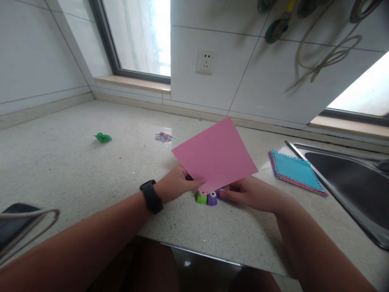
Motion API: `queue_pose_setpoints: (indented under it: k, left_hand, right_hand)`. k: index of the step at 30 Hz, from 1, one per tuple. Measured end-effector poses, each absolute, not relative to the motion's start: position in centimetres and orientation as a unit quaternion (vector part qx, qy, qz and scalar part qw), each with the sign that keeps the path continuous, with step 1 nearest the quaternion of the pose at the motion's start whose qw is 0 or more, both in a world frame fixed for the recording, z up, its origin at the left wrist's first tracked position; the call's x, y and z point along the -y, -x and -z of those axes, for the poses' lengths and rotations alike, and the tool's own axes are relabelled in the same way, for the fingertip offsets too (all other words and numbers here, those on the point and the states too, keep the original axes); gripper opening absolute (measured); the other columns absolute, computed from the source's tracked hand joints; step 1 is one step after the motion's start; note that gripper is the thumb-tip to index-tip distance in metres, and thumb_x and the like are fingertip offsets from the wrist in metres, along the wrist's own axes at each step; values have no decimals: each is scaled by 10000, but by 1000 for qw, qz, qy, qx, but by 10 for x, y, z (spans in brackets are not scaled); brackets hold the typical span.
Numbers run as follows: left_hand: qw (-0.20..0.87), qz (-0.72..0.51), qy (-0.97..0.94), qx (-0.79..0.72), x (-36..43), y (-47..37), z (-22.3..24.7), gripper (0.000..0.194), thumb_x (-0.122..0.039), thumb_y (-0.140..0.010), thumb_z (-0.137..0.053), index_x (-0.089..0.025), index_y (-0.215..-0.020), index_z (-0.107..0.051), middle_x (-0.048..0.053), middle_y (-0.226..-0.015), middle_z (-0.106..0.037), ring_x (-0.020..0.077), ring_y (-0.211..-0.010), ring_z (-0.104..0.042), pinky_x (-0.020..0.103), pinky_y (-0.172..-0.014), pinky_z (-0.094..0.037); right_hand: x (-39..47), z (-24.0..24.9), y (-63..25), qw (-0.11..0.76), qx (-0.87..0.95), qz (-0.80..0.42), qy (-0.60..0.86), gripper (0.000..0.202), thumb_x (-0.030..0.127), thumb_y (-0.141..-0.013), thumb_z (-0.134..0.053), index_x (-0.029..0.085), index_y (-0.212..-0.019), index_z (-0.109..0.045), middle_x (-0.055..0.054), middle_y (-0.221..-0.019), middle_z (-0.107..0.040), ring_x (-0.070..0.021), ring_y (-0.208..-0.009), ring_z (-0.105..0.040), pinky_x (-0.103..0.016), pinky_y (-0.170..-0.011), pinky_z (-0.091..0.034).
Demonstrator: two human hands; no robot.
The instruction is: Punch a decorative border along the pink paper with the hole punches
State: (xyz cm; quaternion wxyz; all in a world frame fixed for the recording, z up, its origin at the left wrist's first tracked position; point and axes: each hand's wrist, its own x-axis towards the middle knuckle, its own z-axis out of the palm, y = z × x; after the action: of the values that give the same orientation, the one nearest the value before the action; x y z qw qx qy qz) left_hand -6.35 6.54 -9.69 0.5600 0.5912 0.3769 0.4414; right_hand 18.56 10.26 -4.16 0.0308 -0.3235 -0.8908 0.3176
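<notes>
A pink sheet of paper (215, 154) is tilted above the counter, with several small punched holes near its lower corner. My left hand (179, 182), below a black watch, pinches the sheet's lower left edge between thumb and fingers. My right hand (246, 192) is closed around a purple punch (224, 194) at the sheet's lower edge; the paper hides part of it. Beside that stand another purple punch (212, 198) with a star mark on a white disc and a green punch (201, 198), both partly under the paper.
Patterned-edge sheets (298, 172) lie stacked at the right, beside a metal sink (352, 178). Colourful paper bits (163, 137) and a crumpled green piece (103, 138) lie farther back. A dark device (18, 221) with a cable is at the far left. A wall rises behind the counter (75, 170).
</notes>
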Motion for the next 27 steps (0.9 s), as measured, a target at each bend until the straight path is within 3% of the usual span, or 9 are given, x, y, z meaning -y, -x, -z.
queue_pose_setpoints:
  k: [6, 10, 15, 20, 27]
  left_hand:
    - [556, -437, -600, -375, -64, 65, 94, 253, -331, -828, -721, -128, -979, -714, 111, -1001, -752, 220, -939, -694, 406, -898, -535]
    - [559, -435, -598, -376, -64, 65, 94, 256, -340, -836, -711, -123, -972, -712, 116, -991, -749, 214, -916, -693, 394, -874, -538]
    - [556, -446, -596, -370, -63, 64, 94, 240, -326, -840, -704, -128, -975, -707, 105, -978, -743, 200, -890, -683, 382, -858, -533]
    - [568, -446, -594, -355, -64, 66, 95, 241, -315, -849, -702, -129, -1003, -707, 85, -951, -734, 165, -839, -659, 336, -806, -523]
    - [557, -442, -609, -352, -64, 67, 94, 185, -304, -865, -663, -128, -826, -705, 16, -745, -672, 88, -643, -555, 221, -603, -435]
  right_hand:
    - [-103, 38, -184, 61, 873, -376, 305, 263, 381, -968, -529, 169, -882, -657, -22, -738, -613, -136, -646, -528, -258, -592, -443]
    - [-105, 38, -193, 103, 830, -443, 322, 251, 405, -953, -567, 174, -865, -612, -6, -688, -584, -105, -561, -501, -225, -502, -423]
    - [-111, 46, -201, 166, 773, -506, 345, 434, 500, -965, -534, 165, -695, -592, -8, -579, -558, -101, -485, -494, -226, -435, -383]
    - [-112, 51, -197, 225, 766, -479, 365, 469, 481, -964, -558, 165, -618, -570, -1, -520, -535, -102, -458, -490, -243, -439, -354]
    - [-113, 53, -198, 275, 784, -424, 361, 465, 451, -980, -545, 172, -611, -581, 3, -522, -544, -111, -481, -509, -270, -490, -373]
